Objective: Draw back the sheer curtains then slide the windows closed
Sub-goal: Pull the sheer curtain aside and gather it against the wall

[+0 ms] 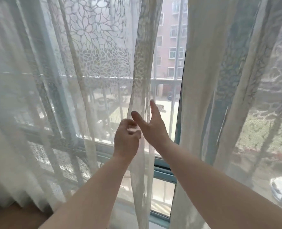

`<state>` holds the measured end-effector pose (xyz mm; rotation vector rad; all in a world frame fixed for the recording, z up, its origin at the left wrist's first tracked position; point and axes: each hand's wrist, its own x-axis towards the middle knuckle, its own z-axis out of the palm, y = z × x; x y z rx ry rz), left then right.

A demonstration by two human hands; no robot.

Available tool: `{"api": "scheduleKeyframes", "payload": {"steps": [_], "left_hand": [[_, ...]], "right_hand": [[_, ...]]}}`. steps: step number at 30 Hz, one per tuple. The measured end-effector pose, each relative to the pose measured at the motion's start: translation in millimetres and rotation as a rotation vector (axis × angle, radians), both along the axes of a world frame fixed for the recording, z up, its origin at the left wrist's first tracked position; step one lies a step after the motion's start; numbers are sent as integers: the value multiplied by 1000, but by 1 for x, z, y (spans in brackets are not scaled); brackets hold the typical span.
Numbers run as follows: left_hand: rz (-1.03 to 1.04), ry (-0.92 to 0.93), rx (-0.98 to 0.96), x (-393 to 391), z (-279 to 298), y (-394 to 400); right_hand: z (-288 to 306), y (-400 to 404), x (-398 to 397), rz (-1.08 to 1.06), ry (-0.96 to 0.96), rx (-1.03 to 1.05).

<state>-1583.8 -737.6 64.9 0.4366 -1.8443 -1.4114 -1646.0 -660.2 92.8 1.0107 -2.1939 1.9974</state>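
Two white sheer lace curtains hang in front of a blue-framed sliding window. The left curtain (94, 66) covers the left and middle; its inner edge (141, 76) hangs in a narrow fold at the centre. The right curtain (219, 80) covers the right side. Between them is a narrow gap showing the outside. My left hand (126, 139) is curled, pinching the left curtain's inner edge. My right hand (153, 124) is open, fingers up, thumb spread, touching the same edge from the gap side. A window handle (222, 124) shows through the right curtain.
The blue lower window frame (163, 172) and sill (158, 219) run below the gap. Outside are a railing, a pink building (171, 38) and a white car (280, 189) through the right curtain. A brown surface (13, 215) lies at the lower left.
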Motion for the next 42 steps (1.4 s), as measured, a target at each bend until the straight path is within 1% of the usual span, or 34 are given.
{"api": "scheduleKeyframes", "payload": {"steps": [3, 6, 10, 13, 15, 16, 19, 22, 25, 28, 32, 35, 39, 42], "left_hand": [[63, 4, -38, 14, -1, -16], [136, 1, -113, 25, 2, -35], [247, -18, -268, 36, 8, -64], [386, -57, -400, 42, 13, -93], [468, -93, -459, 48, 18, -119], [476, -114, -467, 48, 20, -122], [436, -116, -447, 51, 30, -155], [320, -125, -367, 52, 41, -189], [188, -78, -295, 51, 46, -216], [111, 13, -239, 47, 47, -241], [243, -17, -341, 49, 48, -273], [257, -32, -372, 56, 51, -298], [274, -15, -380, 58, 58, -324], [308, -4, -415, 54, 63, -346]], "right_hand": [[15, -23, 0, -25, 20, 21], [22, -47, 3, 40, 22, -11], [23, -89, 16, 125, 70, -48], [26, -124, 23, 134, 63, -58], [32, -152, 27, 153, 55, -71], [32, -157, 26, 166, 34, -63], [41, -191, 28, 182, 1, -56], [49, -224, 33, 185, 27, -65], [52, -253, 37, 229, 33, -73], [54, -280, 41, 264, 53, -93], [60, -308, 39, 299, 109, -99], [67, -324, 33, 211, 166, -155], [79, -348, 18, 89, 79, -287], [88, -373, 6, 161, 4, -276]]}}
